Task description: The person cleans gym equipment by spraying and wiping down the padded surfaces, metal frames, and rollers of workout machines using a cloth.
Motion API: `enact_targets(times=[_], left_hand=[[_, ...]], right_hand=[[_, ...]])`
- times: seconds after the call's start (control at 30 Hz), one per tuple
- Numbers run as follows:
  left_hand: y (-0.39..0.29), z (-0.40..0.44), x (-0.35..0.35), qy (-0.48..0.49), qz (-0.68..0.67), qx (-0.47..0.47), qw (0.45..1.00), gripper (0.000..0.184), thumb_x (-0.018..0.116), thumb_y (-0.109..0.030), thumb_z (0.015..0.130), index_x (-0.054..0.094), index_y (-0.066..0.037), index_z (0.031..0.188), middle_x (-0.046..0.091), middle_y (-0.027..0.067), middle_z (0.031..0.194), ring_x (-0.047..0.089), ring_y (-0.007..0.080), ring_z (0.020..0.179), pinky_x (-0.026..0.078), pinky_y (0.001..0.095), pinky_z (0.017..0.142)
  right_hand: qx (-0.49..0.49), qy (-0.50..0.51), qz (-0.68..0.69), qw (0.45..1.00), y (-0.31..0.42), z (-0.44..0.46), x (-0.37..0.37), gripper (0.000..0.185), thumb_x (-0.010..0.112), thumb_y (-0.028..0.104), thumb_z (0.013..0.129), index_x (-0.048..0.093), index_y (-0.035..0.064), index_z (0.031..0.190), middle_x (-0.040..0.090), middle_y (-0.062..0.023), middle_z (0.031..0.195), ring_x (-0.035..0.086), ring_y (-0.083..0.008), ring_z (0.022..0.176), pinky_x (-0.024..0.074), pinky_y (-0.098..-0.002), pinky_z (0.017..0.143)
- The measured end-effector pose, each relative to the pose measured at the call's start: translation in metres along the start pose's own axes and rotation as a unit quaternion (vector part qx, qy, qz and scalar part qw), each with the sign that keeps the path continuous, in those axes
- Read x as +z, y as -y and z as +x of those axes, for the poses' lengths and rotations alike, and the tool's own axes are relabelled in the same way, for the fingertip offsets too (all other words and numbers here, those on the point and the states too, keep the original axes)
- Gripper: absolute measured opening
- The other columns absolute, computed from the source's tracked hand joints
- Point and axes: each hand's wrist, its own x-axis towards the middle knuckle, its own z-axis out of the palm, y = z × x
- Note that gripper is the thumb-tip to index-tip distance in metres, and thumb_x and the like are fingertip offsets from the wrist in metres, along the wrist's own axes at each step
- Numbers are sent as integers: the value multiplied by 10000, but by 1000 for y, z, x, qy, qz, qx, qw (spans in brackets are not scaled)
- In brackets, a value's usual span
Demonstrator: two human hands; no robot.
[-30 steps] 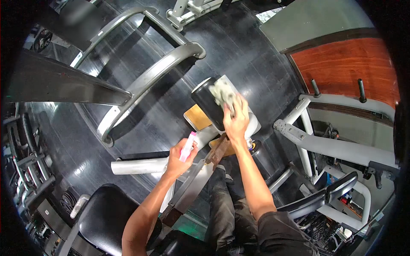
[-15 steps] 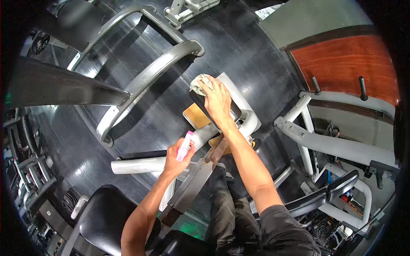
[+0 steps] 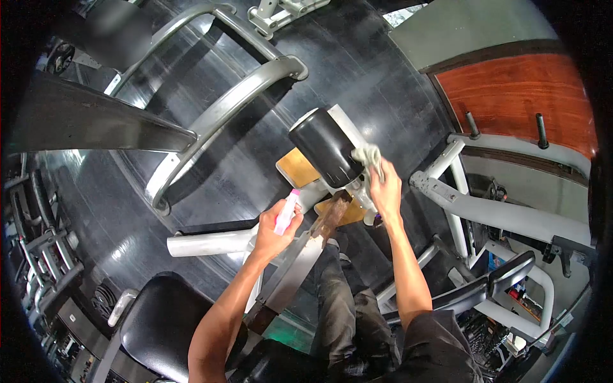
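A black cylindrical roller pad (image 3: 324, 147) on a grey-white machine frame lies in front of me. Just right of its lower end, my right hand (image 3: 387, 191) grips a pale, crumpled cloth (image 3: 368, 155), which hangs at the pad's edge; I cannot tell whether it touches. My left hand (image 3: 278, 225) is wrapped round a small white and pink bottle (image 3: 288, 210), held upright left of the worn metal beam (image 3: 331, 218). Below the pad, a yellowish footplate (image 3: 297, 167) shows on its left side.
A black padded seat (image 3: 163, 319) stands at lower left. Curved grey tubing (image 3: 236, 96) of another machine rises at upper left. On the right are a grey frame (image 3: 504, 210) and a reddish wood panel (image 3: 517, 96). Dark rubber flooring (image 3: 364, 57) lies beneath.
My right hand has moved with the cloth from the pad's far end down to its lower right side, uncovering the pad. My left hand and the bottle have shifted slightly right.
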Motion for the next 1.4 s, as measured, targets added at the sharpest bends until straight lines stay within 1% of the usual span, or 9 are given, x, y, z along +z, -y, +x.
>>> enact_targets(times=[0.13,0.2,0.6,0.77,0.87,1.0,1.07,1.13,1.4], left_hand=[[1,0,-2,5,10,-20,1000,146,676,-53,878,619,-63,1012,642,-1,851,569,49,611,487,231,510],[3,0,0,4,7,-22,1000,144,675,-56,878,620,-62,1011,638,-2,852,569,47,625,500,231,520],[-12,1,-3,7,-18,-86,996,119,665,-45,882,628,-40,995,644,21,830,569,57,576,465,234,489],[-8,1,-2,4,-32,-61,998,113,674,-52,880,624,-40,981,636,13,827,564,57,565,461,231,492],[-1,2,1,-22,6,-1,1000,112,672,-33,869,628,-59,969,619,-12,699,524,49,512,412,244,466],[-18,1,0,-3,-26,-62,998,113,673,-37,868,628,-56,970,633,-8,719,528,49,514,422,242,471],[-17,1,-1,-3,-35,-87,996,107,670,-34,871,626,-54,967,635,-12,728,535,45,526,434,240,476],[-17,2,-1,-1,-25,-74,997,106,662,-25,874,623,-52,969,634,-9,733,544,48,535,443,236,479],[-17,1,2,-12,-60,-78,995,103,674,-39,877,620,-52,963,642,3,757,554,55,549,447,231,486]], right_hand=[[-190,-126,94,969,62,55,35,552,561,-69,787,574,92,1314,514,-181,1374,495,-366,1271,400,-398,1077],[-252,-93,-37,963,75,81,74,574,582,-40,758,599,149,1299,518,-174,1377,482,-365,1279,375,-425,1099],[-228,-8,-147,962,1,-16,40,659,581,-73,710,598,197,1310,553,-75,1339,511,-286,1250,414,-431,1066],[-69,66,-13,995,-23,-24,14,539,562,-94,754,592,82,1262,575,-137,1274,579,-343,1148,481,-402,972],[-51,-28,91,994,16,6,13,446,562,-52,814,577,31,1252,563,-179,1284,570,-373,1157,465,-398,988],[-251,-151,44,955,67,60,60,531,578,-30,787,563,91,1303,502,-174,1402,484,-371,1282,406,-438,1066],[-239,-43,-75,967,77,73,95,559,595,-15,778,566,140,1314,515,-162,1383,472,-365,1291,377,-457,1085],[-260,-96,-159,947,83,72,118,563,613,1,776,574,173,1311,531,-143,1355,481,-347,1278,373,-442,1087],[-256,17,-166,952,15,1,49,668,621,-36,690,597,224,1304,557,-96,1323,469,-302,1291,389,-441,1077]])
